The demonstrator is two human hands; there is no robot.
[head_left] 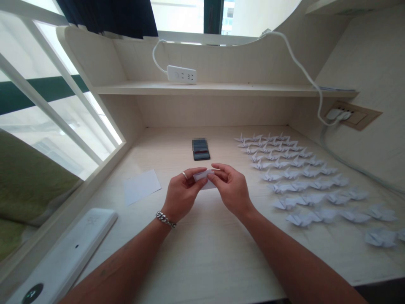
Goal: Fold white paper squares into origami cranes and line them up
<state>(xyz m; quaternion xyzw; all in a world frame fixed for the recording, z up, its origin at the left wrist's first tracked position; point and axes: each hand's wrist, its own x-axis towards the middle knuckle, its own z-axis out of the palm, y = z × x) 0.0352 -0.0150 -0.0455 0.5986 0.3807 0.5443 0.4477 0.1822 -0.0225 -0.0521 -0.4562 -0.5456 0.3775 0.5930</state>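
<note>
Between my two hands is a small folded sheet of white paper (202, 175), held just above the middle of the desk. My left hand (182, 192), with a ring and a chain bracelet, pinches its left side between thumb and fingers. My right hand (233, 188) grips the right side the same way, the thumbs close together. Fingers cover part of the folds. A flat white sheet of paper (141, 186) lies to the left of my left hand. On the right, several rows of folded white paper cranes (299, 185) stand on the desk.
Beyond my hands lies a dark phone (201, 150). A long white device (68, 257) rests along the left edge. On the shelf (228, 90) at the back sits a white power strip (181, 74). Its cable runs towards a wall socket (354, 115) on the right.
</note>
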